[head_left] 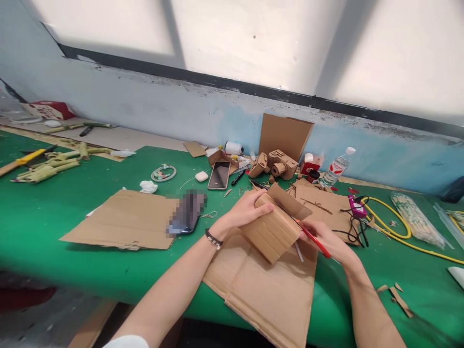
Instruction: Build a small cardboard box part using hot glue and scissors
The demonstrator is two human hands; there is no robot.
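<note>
My left hand (248, 209) is closed around the upper left edge of a small cardboard box (272, 233), its thumb lying on the near face. A flap (290, 200) of the box stands out on the far side. At the box's right corner, my right hand (326, 237) grips red-handled scissors (318, 242). Their blades lie against the edge by the flap and are mostly hidden. Below the box a thin pale strip (299, 252) sticks out. Underneath lies a large cardboard sheet (271, 295), overhanging the table's front edge.
Left of my hands are another cardboard sheet (123, 217) and a dark, blurred-out object (188, 212). Behind stand a phone (219, 175), a cardboard camera model (282, 164) and a water bottle (336, 168). To the right are a yellow cable (402, 236) and a bag of sticks (416, 220).
</note>
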